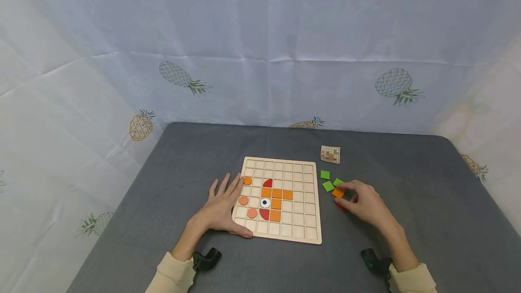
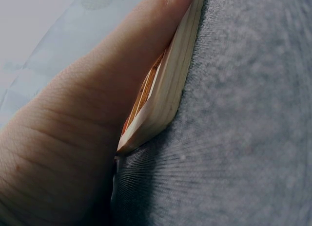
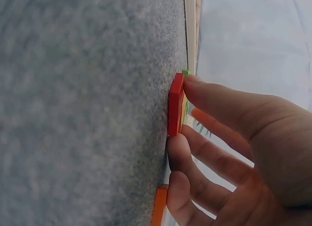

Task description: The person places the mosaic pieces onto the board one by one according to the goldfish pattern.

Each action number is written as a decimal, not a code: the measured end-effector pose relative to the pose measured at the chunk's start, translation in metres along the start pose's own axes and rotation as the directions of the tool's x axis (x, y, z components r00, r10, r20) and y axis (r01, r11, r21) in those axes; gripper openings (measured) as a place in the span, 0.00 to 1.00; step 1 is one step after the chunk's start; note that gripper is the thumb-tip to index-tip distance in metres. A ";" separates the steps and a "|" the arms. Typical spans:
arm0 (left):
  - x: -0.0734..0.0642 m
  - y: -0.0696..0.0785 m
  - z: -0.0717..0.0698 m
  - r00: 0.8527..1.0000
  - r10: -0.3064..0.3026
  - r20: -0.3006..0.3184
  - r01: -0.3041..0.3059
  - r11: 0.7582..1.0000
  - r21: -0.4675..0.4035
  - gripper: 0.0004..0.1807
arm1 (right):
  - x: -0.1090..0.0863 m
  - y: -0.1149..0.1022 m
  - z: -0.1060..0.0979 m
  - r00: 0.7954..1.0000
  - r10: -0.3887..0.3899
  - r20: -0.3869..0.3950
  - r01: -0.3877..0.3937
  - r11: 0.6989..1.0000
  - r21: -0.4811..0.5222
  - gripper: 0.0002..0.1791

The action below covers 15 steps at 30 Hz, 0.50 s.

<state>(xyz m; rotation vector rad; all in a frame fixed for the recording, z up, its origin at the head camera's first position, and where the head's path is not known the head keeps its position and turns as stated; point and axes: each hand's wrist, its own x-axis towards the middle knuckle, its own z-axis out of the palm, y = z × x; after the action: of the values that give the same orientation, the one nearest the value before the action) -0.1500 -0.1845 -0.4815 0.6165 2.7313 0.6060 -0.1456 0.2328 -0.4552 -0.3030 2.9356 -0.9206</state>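
Observation:
My left hand (image 1: 223, 209) rests with spread fingers along the left edge of a wooden grid board (image 1: 299, 207), its thumb on the front edge. Orange squares (image 1: 276, 204), red quarter-circles (image 1: 264, 214), orange discs (image 1: 252, 213) and an eye disc (image 1: 265, 202) lie on the board. To its right, my right hand (image 1: 363, 200) pinches an orange square tile (image 1: 338, 192) between thumb and forefinger, low over the table. A red tile (image 3: 175, 106) sits by the thumb, partly hidden in the head view. Green square tiles (image 1: 327, 186) lie just beyond.
A small printed pattern card (image 1: 330, 154) lies behind the green tiles. Another orange piece (image 3: 159, 206) is beneath my right hand's fingers in the right wrist view. The grey table (image 1: 195, 157) meets a pineapple-print curtain (image 1: 264, 89) at the back.

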 end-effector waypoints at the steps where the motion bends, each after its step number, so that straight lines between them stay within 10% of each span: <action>1: 0.000 0.000 0.000 1.000 0.000 0.000 0.000 1.000 -0.001 0.85 | 0.000 0.000 0.000 1.000 0.002 0.002 -0.002 1.000 -0.004 0.23; 15: 0.000 -0.001 0.000 1.000 -0.001 0.001 0.001 1.000 0.004 0.85 | 0.003 -0.003 0.002 1.000 0.002 0.009 -0.002 1.000 -0.022 0.15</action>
<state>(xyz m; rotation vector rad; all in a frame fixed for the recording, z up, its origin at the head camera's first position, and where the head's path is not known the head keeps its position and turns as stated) -0.1504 -0.1849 -0.4822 0.6158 2.7321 0.6003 -0.1476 0.2288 -0.4547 -0.3047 2.9390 -0.8846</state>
